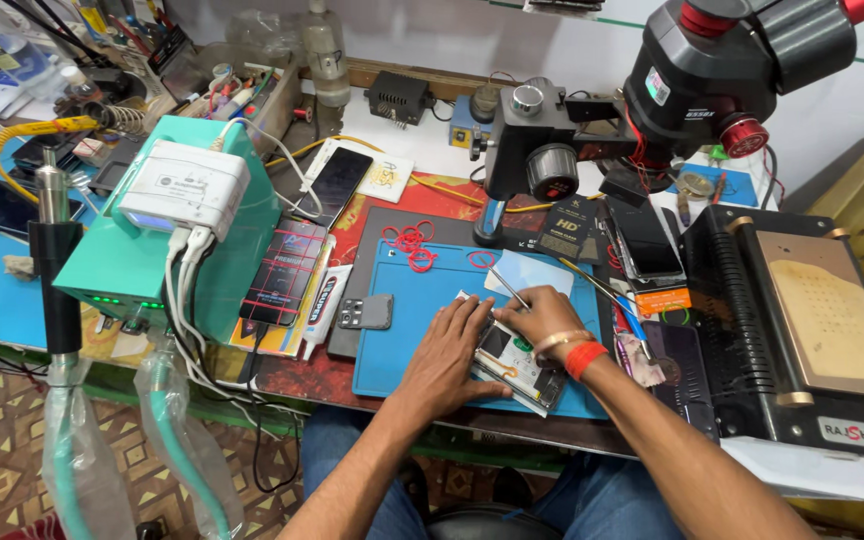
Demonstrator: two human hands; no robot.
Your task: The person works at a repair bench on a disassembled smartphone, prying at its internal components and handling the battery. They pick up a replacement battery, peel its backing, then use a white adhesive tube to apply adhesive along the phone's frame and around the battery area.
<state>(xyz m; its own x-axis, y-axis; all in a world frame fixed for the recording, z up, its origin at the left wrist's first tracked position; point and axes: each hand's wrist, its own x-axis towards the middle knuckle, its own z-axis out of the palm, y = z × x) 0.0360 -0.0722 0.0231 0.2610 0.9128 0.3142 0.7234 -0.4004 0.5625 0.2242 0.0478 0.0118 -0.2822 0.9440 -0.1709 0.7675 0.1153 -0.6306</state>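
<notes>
While the left hand (449,352) lies flat, fingers spread, pinning an opened phone (512,365) near the blue rubber mat's (402,340) front edge, the right hand (542,315) pinches thin metal tweezers (505,284) above it.

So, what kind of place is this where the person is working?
Most likely a phone repair bench. The left hand steadies an opened phone on a blue work mat, the right hand holds tweezers, and a microscope stands above.

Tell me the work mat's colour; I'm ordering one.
Blue mat, clearest in the head view.
</notes>
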